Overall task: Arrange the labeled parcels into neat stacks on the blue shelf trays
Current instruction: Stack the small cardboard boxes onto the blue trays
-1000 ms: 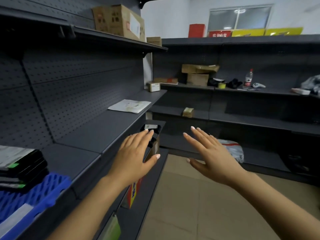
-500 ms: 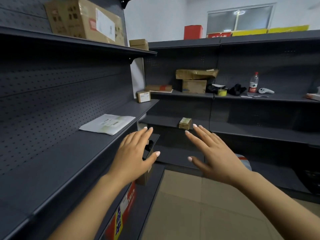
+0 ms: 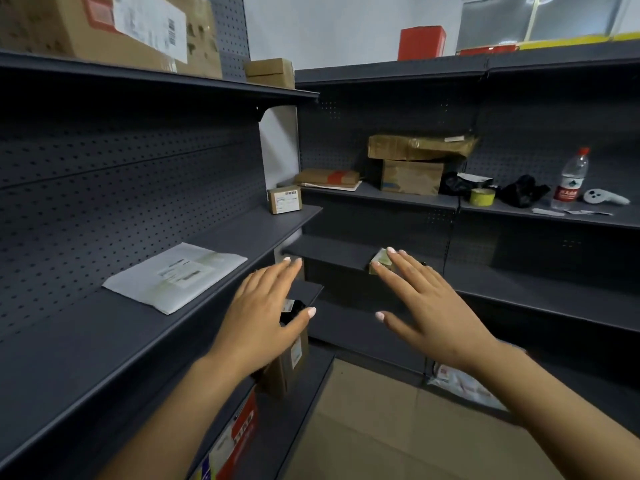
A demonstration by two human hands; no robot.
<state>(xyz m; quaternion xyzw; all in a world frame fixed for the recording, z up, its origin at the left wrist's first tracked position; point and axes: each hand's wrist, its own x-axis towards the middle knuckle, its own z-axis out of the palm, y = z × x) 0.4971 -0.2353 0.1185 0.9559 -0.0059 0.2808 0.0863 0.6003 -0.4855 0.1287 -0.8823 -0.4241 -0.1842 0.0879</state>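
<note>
Both hands up in front of the shelving, holding nothing: left hand [image 3: 263,317] flat, fingers straight and together, thumb out; right hand [image 3: 420,308] same, fingers spread a little, palms down, touching nothing that I can tell. Parcels in view: one white flat mailer [image 3: 175,277] lying labeled side up on the left middle shelf [image 3: 104,341], just left of the left hand; one small labeled box [image 3: 284,199] at that shelf's far end; two cardboard boxes on the top left shelf, a big one [image 3: 104,26] and a small one [image 3: 269,72]; one small box [image 3: 379,261] on the back shelf, partly hidden behind the right fingertips; one brown box [image 3: 289,367] on a lower shelf, half covered by the left hand. Back shelf also has two stacked cardboard boxes [image 3: 412,164], a flat brown parcel [image 3: 329,177], one tape roll [image 3: 482,196], one water bottle [image 3: 569,180], one white controller [image 3: 604,196]. One red box [image 3: 420,42] on top.
</note>
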